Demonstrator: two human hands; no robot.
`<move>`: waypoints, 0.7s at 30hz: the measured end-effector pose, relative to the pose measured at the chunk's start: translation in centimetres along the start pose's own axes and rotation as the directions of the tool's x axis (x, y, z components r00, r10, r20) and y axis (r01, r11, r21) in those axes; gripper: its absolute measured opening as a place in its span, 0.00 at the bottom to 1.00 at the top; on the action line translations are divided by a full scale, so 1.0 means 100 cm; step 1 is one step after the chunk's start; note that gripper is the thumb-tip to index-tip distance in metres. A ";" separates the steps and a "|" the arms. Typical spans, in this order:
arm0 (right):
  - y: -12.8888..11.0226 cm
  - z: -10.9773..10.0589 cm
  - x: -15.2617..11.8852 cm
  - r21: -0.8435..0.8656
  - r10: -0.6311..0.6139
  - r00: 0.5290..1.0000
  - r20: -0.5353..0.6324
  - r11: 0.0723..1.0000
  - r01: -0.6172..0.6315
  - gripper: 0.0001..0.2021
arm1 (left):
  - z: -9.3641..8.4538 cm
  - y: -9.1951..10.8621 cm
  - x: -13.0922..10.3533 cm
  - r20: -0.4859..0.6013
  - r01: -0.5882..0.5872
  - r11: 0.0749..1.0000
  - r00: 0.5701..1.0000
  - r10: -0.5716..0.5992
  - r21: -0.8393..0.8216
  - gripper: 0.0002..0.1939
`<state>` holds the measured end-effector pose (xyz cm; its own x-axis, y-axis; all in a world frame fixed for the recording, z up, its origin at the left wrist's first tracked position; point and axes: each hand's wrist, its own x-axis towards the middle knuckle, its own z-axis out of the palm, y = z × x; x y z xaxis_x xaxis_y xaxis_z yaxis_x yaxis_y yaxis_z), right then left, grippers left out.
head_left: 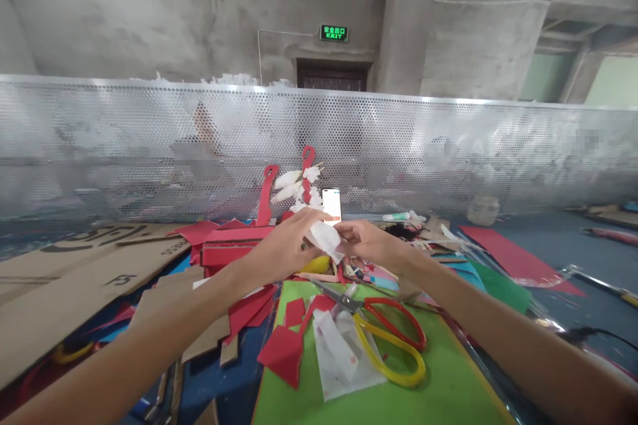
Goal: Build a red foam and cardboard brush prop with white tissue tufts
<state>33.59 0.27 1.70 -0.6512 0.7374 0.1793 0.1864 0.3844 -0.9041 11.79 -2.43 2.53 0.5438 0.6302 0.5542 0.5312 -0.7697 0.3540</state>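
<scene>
My left hand (290, 239) and my right hand (369, 243) meet above the far end of a green board (399, 406). Between them is a crumpled white piece of thin paper (325, 236), pinched by the fingers of both hands. Nearer on the board lie scissors (351, 303) with one red and one yellow handle, blades partly apart. The scissors overlap a flat sheet of white thin paper (331, 384). To its left sit cut red pieces (282, 350). A lit phone (331, 202) stands upright just behind my hands.
Printed cardboard (100, 279) covers the left side. Red strips (267, 196) with white petal-like pieces (288, 179) stand behind my left hand. A red sheet (513, 254) and a green sheet (501, 287) lie right. A perforated metal panel (399, 146) closes off the back.
</scene>
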 end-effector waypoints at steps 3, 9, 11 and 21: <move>-0.003 0.005 -0.002 0.076 -0.020 0.999 0.035 0.997 0.017 0.18 | 0.004 -0.003 -0.001 -0.046 -0.025 0.973 0.998 0.037 0.228 0.13; 0.007 0.014 0.004 0.123 -0.032 0.999 0.041 0.992 0.026 0.18 | 0.002 -0.004 0.000 -0.118 0.031 0.968 0.993 -0.002 0.247 0.14; 0.008 0.018 0.005 0.087 -0.051 0.999 0.012 0.995 0.050 0.19 | 0.001 -0.005 0.001 -0.137 0.065 0.985 0.990 -0.043 0.162 0.15; 0.000 0.028 -0.002 -0.282 -0.219 0.973 -0.071 0.940 0.191 0.13 | 0.005 -0.018 -0.001 -0.145 0.088 0.994 0.986 -0.078 0.066 0.16</move>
<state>31.70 -1.40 0.56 -0.6221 0.6730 0.4001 0.2582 0.6588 -0.7066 11.09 -1.07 1.49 0.4007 0.6665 0.6286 0.6188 -0.7029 0.3508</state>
